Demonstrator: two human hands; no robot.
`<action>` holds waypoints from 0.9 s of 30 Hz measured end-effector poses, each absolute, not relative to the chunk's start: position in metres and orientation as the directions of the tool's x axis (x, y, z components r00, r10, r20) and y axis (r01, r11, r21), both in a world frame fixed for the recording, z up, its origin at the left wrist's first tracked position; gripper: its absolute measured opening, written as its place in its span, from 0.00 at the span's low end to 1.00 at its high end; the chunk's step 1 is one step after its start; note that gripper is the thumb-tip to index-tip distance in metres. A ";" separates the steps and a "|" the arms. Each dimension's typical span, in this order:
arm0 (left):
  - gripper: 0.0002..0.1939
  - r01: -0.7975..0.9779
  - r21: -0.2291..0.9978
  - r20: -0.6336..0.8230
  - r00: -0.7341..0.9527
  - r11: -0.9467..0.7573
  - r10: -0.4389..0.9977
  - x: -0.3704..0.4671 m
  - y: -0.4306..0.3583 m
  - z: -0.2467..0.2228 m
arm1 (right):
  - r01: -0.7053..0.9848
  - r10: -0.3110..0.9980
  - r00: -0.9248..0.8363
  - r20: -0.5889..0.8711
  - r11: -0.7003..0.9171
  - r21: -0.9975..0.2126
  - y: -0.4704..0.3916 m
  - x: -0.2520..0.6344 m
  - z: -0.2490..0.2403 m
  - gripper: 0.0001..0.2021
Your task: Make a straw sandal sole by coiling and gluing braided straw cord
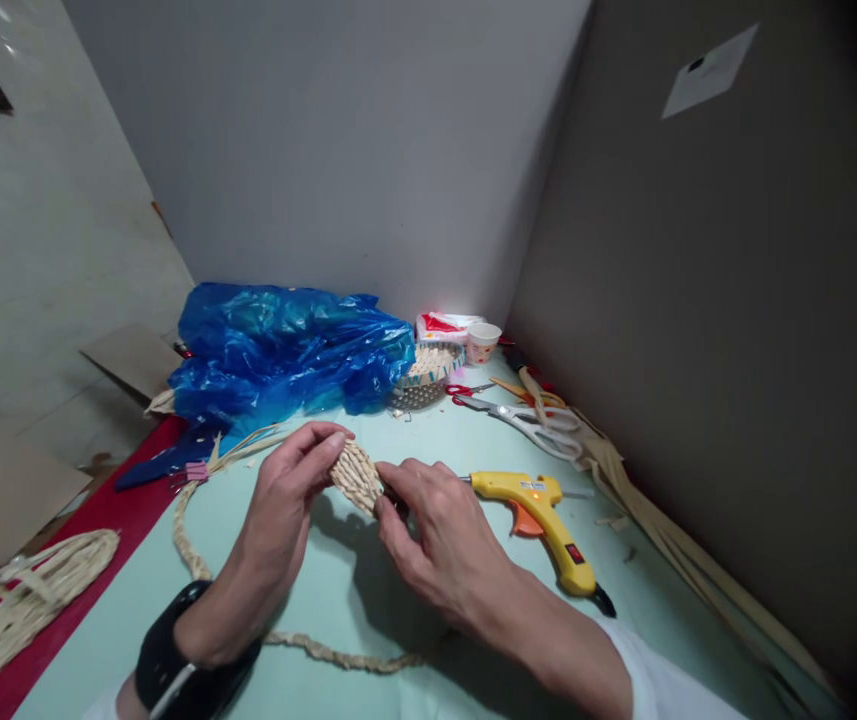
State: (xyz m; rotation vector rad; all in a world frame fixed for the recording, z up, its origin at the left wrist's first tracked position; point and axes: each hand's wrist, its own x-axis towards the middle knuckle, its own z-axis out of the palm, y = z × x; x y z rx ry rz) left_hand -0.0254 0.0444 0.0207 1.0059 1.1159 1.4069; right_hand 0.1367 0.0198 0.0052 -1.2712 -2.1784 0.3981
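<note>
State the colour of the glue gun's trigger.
Orange, on the yellow glue gun; the trigger shows best in the head view, the only one.

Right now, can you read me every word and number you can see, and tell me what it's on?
No words or numbers are clear enough to read.
Yellow glue gun: its pale label is too small.
Red-and-white packet: too blurred.
Paper cup: printed marks, too blurred.
White paper, upper right: just a dark mark.
</note>
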 end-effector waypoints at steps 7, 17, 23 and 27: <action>0.11 -0.063 0.995 0.073 -0.116 -0.081 0.991 -0.031 0.050 0.012 | 0.701 0.860 -0.408 0.306 0.510 -0.499 0.020 0.142 0.003 0.09; 0.16 -0.209 0.978 -0.019 -0.002 0.019 1.000 -0.023 0.045 0.010 | 0.701 0.872 -0.393 0.290 0.489 -0.519 0.024 0.147 0.001 0.09; 0.20 -0.256 0.964 -0.071 0.022 0.074 0.997 -0.017 0.041 0.013 | 0.682 0.887 -0.358 0.293 0.463 -0.567 0.030 0.151 -0.004 0.09; 0.29 -0.287 0.958 -0.067 -0.157 0.019 0.985 -0.028 0.050 0.012 | 0.626 0.871 -0.370 0.324 0.491 -0.606 0.026 0.151 0.000 0.09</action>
